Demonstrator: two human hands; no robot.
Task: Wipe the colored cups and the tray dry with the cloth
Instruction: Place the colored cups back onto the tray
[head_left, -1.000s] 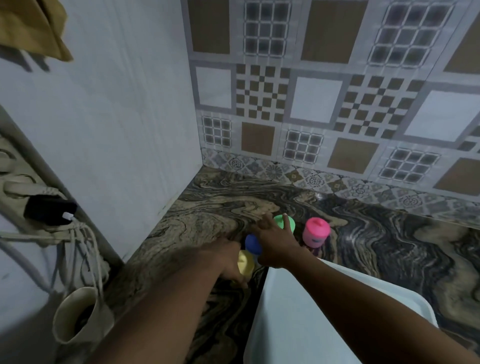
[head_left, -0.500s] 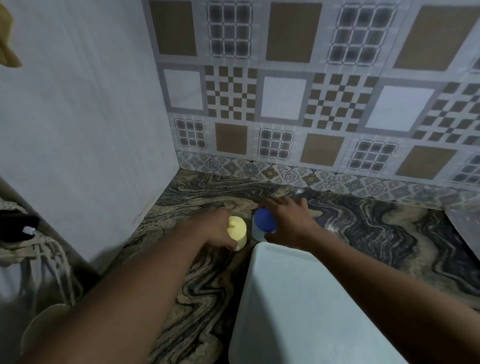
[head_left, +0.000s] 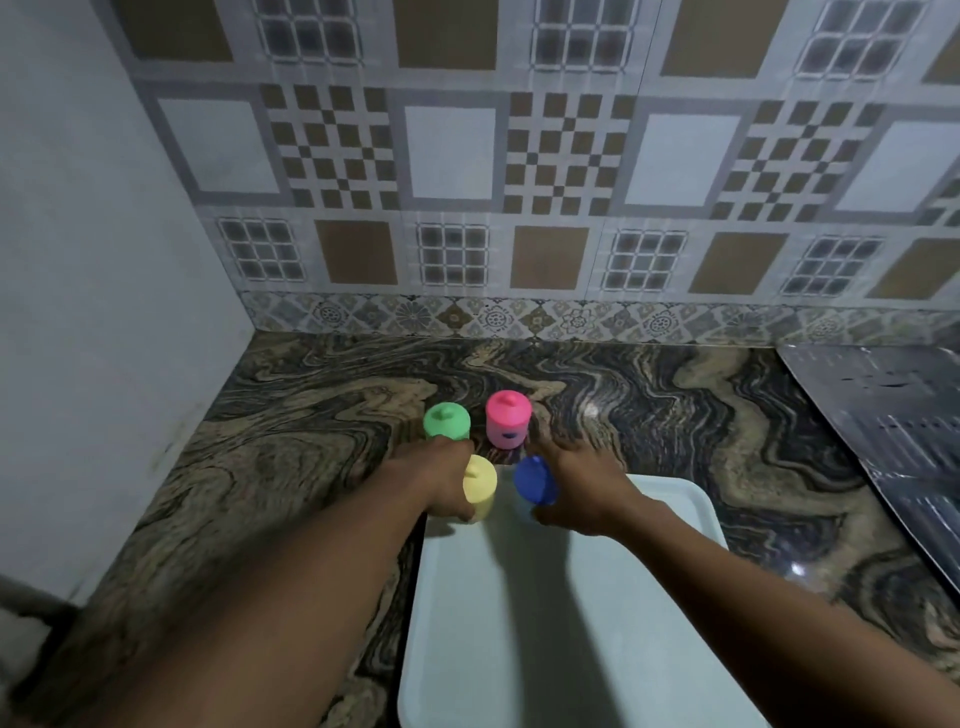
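My left hand (head_left: 439, 480) grips a yellow cup (head_left: 480, 486), upside down, over the far left corner of the pale tray (head_left: 597, 623). My right hand (head_left: 582, 483) holds a blue cup (head_left: 534, 480), tilted, above the tray's far edge. A green cup (head_left: 447, 422) and a pink cup (head_left: 508, 426) stand upside down on the marble counter (head_left: 311, 452) just beyond my hands. No cloth is in view.
A plain wall (head_left: 104, 260) closes the left side and a patterned tiled wall (head_left: 519, 182) the back. A steel drainboard (head_left: 893, 441) lies at the right edge of the counter.
Both hands have drawn the yellow and blue cups back toward me, over the tray's far end. The view has swung right, and the green and pink cups show again.
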